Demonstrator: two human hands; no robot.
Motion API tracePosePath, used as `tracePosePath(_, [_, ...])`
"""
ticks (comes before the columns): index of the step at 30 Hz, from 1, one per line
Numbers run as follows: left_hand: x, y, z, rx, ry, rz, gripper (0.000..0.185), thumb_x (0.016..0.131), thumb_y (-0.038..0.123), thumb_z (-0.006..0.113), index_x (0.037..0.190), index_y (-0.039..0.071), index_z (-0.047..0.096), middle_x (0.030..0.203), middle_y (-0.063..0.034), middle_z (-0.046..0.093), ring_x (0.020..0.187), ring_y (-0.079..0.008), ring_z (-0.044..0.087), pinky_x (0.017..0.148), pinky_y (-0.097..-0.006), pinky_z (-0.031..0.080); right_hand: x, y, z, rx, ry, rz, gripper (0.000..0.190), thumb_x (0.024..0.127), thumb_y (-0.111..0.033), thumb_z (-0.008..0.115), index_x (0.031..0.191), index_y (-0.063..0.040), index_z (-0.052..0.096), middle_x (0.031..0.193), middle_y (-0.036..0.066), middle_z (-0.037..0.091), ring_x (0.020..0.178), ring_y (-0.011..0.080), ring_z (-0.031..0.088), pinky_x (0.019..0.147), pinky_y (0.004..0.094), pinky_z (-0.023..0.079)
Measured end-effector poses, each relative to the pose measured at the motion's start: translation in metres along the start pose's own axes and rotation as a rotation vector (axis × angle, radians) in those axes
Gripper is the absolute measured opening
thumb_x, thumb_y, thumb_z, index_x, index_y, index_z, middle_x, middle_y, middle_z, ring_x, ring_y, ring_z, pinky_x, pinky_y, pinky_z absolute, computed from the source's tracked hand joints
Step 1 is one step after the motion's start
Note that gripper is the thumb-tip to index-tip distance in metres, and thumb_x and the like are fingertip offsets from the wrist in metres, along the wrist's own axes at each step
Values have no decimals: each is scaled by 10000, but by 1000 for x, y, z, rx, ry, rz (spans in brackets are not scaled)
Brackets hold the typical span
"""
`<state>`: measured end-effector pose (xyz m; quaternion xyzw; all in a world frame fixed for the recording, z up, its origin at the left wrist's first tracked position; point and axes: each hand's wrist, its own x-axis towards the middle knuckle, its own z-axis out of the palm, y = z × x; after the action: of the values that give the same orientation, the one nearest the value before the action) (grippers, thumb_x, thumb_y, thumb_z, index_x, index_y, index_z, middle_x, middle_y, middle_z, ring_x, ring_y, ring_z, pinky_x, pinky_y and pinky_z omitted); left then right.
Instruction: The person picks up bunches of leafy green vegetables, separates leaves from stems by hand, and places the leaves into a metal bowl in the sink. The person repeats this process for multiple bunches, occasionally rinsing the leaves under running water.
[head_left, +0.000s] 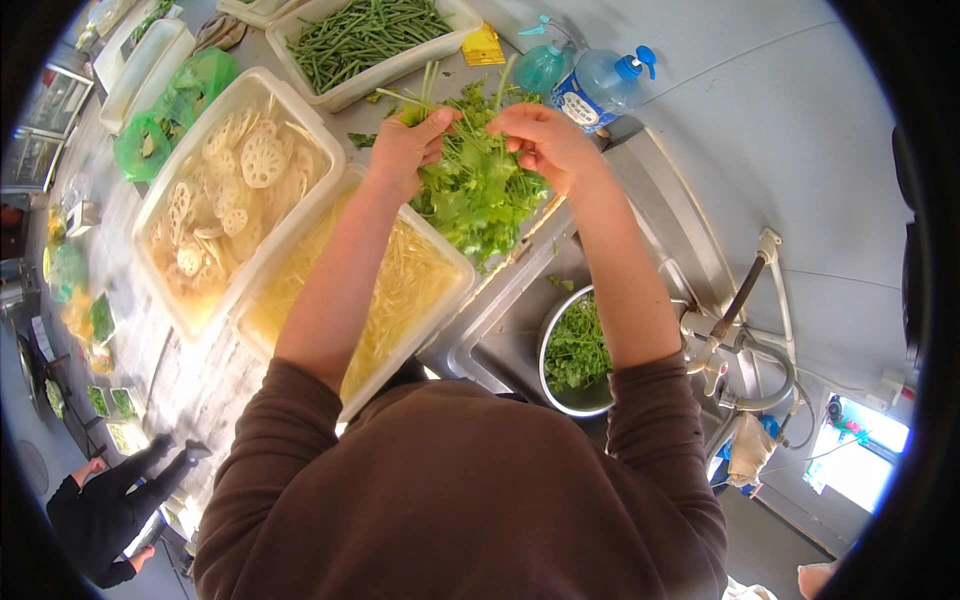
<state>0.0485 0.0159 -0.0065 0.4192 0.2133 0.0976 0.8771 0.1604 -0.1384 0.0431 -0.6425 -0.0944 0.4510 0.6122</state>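
A heap of leafy green herbs with pale stems lies before me, on the counter beside the sink. My left hand grips a few stems, whose cut ends stick up past the thumb. On the heap's other side, my right hand has its fingers curled, pinching a stem that rises from the fingertips. Below my right forearm, a round metal pot sits in the stainless-steel sink. More chopped-looking greens fill it, partly hidden by my sleeve.
Left of the heap stand plastic tubs of pale shredded strips in liquid and lotus root slices. Green beans fill another tub behind. A spray bottle and blue pump bottle stand by the wall. Taps flank the sink. Another person stands far left.
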Motion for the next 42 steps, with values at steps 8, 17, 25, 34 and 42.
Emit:
tracePosePath(8, [-1,3,-11,-48,5,-16,219,814,166,628,918,-24,600,647,37,464,493,-36,286,437,-200,225,-4,-8,-36,147,82,-108,118,764,-108,643,861,-52,607,734,0,578,576,46,450,471,179,327])
tracePosePath(17, [-7,9,-2,23,-47,-46,254,826,176,613,969,-31,580,672,38,450,514,-30,315,448,-184,240,0,-1,-35,-513,370,-420,115,808,-138,586,889,-57,601,750,-11,552,669,78,483,576,221,387])
tracePosePath(25, [-5,7,-8,10,-11,-60,228,806,156,636,921,-38,599,677,15,491,499,-38,303,432,-198,238,-6,-1,-36,-33,203,-240,216,797,-165,603,977,-69,530,852,-10,534,653,69,453,563,205,373])
tracePosePath(34, [-7,6,1,115,16,-35,234,756,186,695,830,-15,603,665,-16,545,489,-52,345,439,-198,258,-25,3,23,-551,218,-275,199,668,-233,699,777,-73,650,585,-9,505,528,66,435,476,236,328])
tracePosePath(42, [-10,8,6,164,1,-63,260,715,187,734,804,1,575,655,-22,545,490,-59,355,439,-215,270,-17,9,32,-633,142,-241,184,691,-217,691,780,-62,651,583,-28,499,490,46,373,442,221,265])
